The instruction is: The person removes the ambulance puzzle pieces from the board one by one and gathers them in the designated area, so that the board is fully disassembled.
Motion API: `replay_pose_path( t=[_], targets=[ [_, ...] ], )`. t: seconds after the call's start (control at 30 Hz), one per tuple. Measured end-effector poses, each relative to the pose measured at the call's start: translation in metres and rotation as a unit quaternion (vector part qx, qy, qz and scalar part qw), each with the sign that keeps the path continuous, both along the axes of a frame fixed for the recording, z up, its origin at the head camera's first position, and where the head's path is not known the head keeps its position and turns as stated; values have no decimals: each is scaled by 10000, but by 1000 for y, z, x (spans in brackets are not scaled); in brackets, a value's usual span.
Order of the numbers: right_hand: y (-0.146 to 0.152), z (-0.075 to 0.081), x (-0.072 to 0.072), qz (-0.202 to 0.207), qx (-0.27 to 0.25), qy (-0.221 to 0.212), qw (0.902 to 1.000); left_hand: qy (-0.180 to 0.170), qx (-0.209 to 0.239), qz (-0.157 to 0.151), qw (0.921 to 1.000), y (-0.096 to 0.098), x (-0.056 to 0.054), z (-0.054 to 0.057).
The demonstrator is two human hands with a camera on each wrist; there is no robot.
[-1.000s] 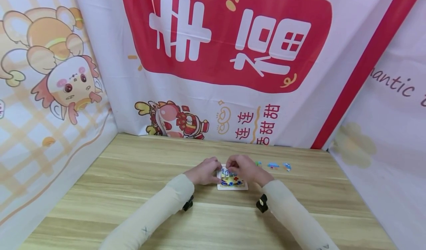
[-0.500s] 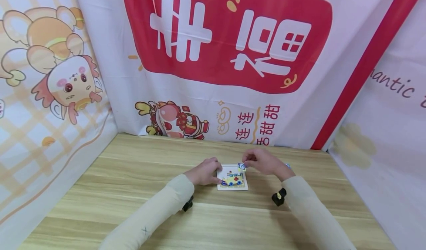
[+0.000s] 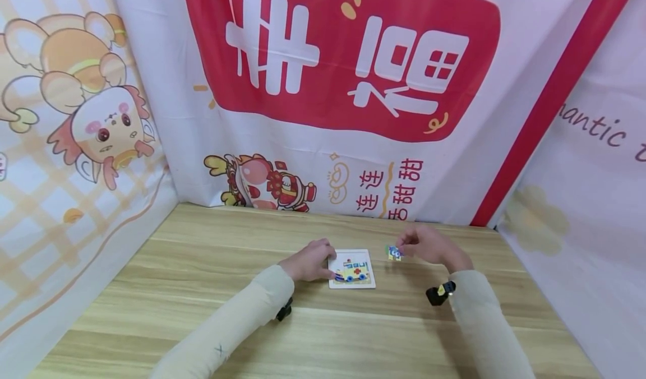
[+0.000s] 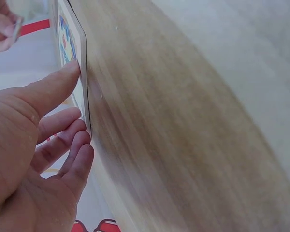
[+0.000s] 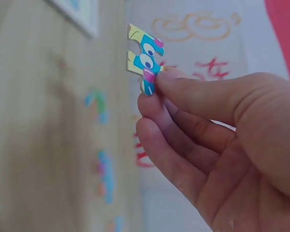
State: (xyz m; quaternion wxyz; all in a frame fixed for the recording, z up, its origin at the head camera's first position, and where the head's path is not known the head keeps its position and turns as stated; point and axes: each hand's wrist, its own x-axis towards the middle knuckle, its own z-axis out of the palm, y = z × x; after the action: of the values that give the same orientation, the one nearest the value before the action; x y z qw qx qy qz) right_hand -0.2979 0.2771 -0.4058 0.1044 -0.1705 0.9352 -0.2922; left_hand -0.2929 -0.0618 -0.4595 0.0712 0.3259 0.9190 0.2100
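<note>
A white-framed puzzle board lies on the wooden table, with a yellow ambulance picture over its lower right part and bare white at its upper left. My left hand holds the board's left side, the thumb over its edge and the curled fingertips against that same side. To the right of the board, my right hand pinches a puzzle piece between thumb and fingers, raised above the table. Yellow and blue with two cartoon eyes, the piece has its printed face toward the right wrist camera.
In the right wrist view, several loose puzzle pieces lie in a row on the table: a green and orange one, a blue and pink one and a partly cut-off one. A printed cloth hangs along the table's back edge.
My right hand has lifted the eyed piece off the board and carried it rightward past the board's edge, exposing the white upper area. My left hand has stayed at the board's left side.
</note>
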Motion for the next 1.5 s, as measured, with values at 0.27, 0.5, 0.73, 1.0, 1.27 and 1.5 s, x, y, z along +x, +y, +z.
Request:
replay_pose_path(
  t=[0.27, 0.5, 0.73, 1.0, 1.27, 1.5],
  targets=[
    [14, -43, -4, 170, -211, 185, 9995, -11, -52, 9, 10000, 1, 1, 1],
    [10, -53, -7, -145, -89, 118, 9998, 64, -99, -11, 9999, 1, 0, 1],
    [7, -56, -10, -195, 101, 188, 9996, 98, -148, -40, 9998, 1, -1, -1],
    [0, -51, -9, -337, 249, 6, 9991, 154, -268, -77, 9995, 1, 0, 1],
    [-23, -31, -6, 174, 541, 360, 9977, 62, -356, -84, 9993, -1, 1, 5],
    [-65, -21, -1, 954, 625, 485, 9923, -19, -249, -48, 9997, 6, 1, 9]
  ],
)
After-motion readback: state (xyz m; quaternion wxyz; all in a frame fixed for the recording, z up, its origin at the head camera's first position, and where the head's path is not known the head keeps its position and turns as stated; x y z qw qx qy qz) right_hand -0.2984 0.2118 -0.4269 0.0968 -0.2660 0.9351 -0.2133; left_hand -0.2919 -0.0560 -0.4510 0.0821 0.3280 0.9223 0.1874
